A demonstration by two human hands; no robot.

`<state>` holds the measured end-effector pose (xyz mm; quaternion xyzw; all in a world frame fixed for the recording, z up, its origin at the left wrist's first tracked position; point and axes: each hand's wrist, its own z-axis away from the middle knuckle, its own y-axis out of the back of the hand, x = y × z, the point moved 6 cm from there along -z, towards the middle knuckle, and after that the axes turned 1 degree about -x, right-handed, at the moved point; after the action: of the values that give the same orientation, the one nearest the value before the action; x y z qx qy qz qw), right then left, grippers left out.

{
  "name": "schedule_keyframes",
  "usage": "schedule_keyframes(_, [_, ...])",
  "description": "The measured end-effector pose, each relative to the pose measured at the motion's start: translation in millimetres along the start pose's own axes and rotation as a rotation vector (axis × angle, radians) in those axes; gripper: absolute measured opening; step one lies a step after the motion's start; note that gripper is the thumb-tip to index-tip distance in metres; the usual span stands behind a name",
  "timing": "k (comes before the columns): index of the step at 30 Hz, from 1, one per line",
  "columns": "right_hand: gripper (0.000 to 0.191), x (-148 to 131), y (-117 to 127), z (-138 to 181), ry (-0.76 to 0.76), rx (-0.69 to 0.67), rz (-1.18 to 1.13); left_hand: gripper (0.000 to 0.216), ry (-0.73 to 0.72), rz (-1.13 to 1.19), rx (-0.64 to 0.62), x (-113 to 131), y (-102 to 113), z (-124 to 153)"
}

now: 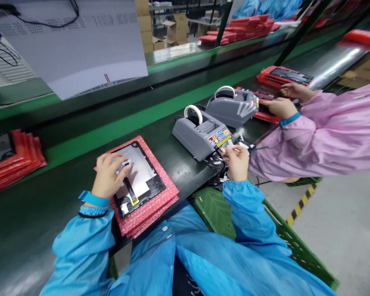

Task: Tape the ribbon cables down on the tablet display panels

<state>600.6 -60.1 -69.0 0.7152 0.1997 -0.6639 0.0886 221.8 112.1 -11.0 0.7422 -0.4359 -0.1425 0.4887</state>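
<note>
A black-framed tablet panel [148,181] with a silver middle lies on red bubble-wrap bags [169,191]. Across it runs a black flex cable [130,187] with a yellow-edged end. My left hand [109,172] rests over the panel's left side, fingers apart, near small white strips by the cable's upper end. At the mouth of the nearer grey tape dispenser [194,133], my right hand [238,161] pinches a small white piece of tape [230,143] between thumb and fingers. A roll of white tape [193,113] stands in that dispenser.
A second dispenser [231,105] sits behind. To the right, a co-worker's hands [283,107] work over red-bagged panels. Red bags [24,160] are stacked at far left. Below the bench edge are a green crate [216,209] and a black bag [217,166] with tape scraps.
</note>
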Motion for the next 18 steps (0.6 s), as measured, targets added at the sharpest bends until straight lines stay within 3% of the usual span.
schedule_keyframes(6, [0.053,4,0,-4,0.000,0.012,0.009,0.034,0.008,0.037,-0.038,8,-4,-5])
schedule_keyframes(11, [0.043,-20,1,14,0.173,-0.016,0.179,0.032,-0.003,0.104,-0.121,28,1,-13])
schedule_keyframes(14, [0.041,-38,-26,43,0.163,-0.251,0.213,0.030,-0.013,0.216,-0.176,47,3,-16])
schedule_keyframes(18, [0.038,-50,-96,94,0.059,-0.746,0.159,0.024,-0.052,0.441,-0.233,75,-1,-22])
